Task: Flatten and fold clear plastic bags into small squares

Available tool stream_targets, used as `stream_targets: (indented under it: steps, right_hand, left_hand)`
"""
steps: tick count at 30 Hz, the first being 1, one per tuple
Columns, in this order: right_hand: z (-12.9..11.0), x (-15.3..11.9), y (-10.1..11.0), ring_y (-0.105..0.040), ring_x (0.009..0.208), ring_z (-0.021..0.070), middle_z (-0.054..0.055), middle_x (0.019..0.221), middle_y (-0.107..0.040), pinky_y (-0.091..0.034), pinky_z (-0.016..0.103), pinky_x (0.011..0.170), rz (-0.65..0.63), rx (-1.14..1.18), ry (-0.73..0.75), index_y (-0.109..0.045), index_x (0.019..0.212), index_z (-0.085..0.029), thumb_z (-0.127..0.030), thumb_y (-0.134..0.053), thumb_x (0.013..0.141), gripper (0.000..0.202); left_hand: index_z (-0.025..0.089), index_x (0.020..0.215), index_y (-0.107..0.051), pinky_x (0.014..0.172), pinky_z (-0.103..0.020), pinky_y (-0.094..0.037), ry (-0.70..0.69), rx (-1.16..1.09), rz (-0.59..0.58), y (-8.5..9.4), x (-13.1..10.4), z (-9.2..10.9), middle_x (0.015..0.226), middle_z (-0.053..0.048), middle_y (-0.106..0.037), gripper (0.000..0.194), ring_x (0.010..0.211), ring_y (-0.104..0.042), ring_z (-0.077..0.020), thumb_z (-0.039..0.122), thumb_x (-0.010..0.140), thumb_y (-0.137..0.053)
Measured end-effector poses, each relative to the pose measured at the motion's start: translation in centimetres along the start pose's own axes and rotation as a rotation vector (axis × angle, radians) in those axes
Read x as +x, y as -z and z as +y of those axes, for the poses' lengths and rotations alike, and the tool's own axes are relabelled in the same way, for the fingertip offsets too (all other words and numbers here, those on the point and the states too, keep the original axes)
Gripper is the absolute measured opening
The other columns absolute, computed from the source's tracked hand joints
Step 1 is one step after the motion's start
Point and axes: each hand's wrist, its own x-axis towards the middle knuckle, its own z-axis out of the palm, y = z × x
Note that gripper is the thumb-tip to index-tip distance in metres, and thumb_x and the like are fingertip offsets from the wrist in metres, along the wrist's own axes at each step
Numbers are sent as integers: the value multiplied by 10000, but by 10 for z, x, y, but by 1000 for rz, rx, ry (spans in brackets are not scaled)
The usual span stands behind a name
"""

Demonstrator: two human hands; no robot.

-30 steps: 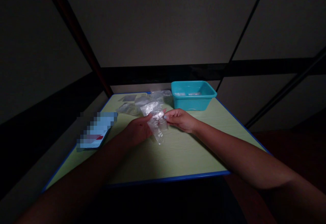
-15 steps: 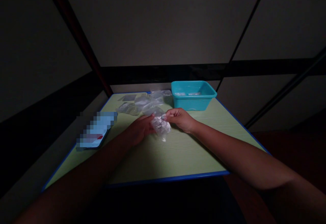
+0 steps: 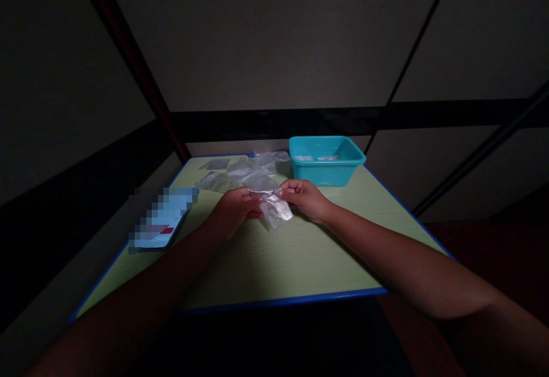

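Note:
Between my two hands, over the middle of the table, is a clear plastic bag [image 3: 277, 211], its lower part hanging down and catching the light. My left hand [image 3: 235, 210] pinches its left upper edge between thumb and fingers. My right hand [image 3: 302, 198] pinches the upper right edge the same way. Just beyond my hands lie several more clear plastic bags [image 3: 242, 170], loosely spread and overlapping. Whether the held bag has anything inside, I cannot tell.
A turquoise plastic basket [image 3: 323, 174] stands at the back right of the table, with some clear or whitish pieces inside. A phone [image 3: 165, 222] with a lit, blurred screen lies at the left edge. The pale green table [image 3: 283, 268] has a blue rim; panelled walls rise behind.
The bag has gone from crumpled to flatter and more spread out. My left hand has come up and now pinches its edge; my right hand has hardly moved.

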Motion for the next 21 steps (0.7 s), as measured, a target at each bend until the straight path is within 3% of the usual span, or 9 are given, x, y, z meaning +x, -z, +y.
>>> stream_targets:
  steps: [6,13,21]
  right_hand:
    - [-3,-1,1,-437,417,57,-57,493,-551,-321,184,419,-3,-41,1,-592,672,-142,-418,-796,566,359]
    - [-3,-3,1,-428,351,68,-74,437,-553,-322,178,365,-105,-51,-5,-533,736,-169,-405,-779,588,371]
    - [-2,-2,1,-414,315,76,-98,420,-543,-333,177,343,-77,-39,63,-480,820,-202,-447,-773,618,432]
  left_hand:
    - [114,794,-620,511,-240,-521,34,75,-17,2,0,-1,616,-30,-685,231,522,-635,-141,209,617,-735]
    - [136,807,-580,444,-235,-490,-54,110,-113,6,2,-6,554,-25,-669,359,468,-633,-163,360,602,-772]
    - [120,957,-598,495,-237,-506,-8,47,-239,4,0,-5,613,-36,-693,495,526,-654,-164,385,586,-790]
